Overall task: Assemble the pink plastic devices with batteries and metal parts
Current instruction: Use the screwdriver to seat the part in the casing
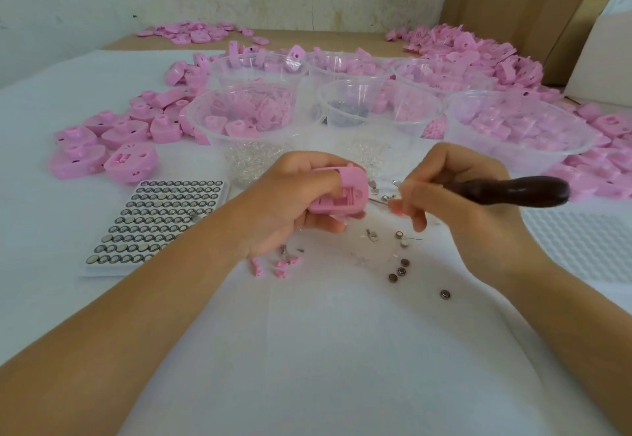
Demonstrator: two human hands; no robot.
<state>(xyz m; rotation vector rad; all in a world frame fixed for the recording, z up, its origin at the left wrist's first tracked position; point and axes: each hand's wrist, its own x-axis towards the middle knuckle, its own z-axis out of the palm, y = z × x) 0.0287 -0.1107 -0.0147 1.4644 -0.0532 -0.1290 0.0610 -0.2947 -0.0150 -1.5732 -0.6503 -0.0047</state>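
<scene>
We grip the pink device shell (337, 196) in left hand (287, 203) fingers. Right of it, right hand (458, 192) fingers clasp a dark-handled tool (513, 191). Button cells (400, 270) lie near the shell.

Left arm: bare forearm (154, 298) comes in from the lower left, slanting up toward the middle.
Left hand (290, 203): I log it back upward, fingers curled round a pink device (337, 192), one finger over its top, others beneath.
Right arm: bare forearm (533, 285) comes in from the lower right, wrist bent.
Right hand (458, 192): fingers curled round a tool (513, 191) (dark handle juts out to the right), fingertips pointing at the left hand.
Hands close together, not touching.
</scene>
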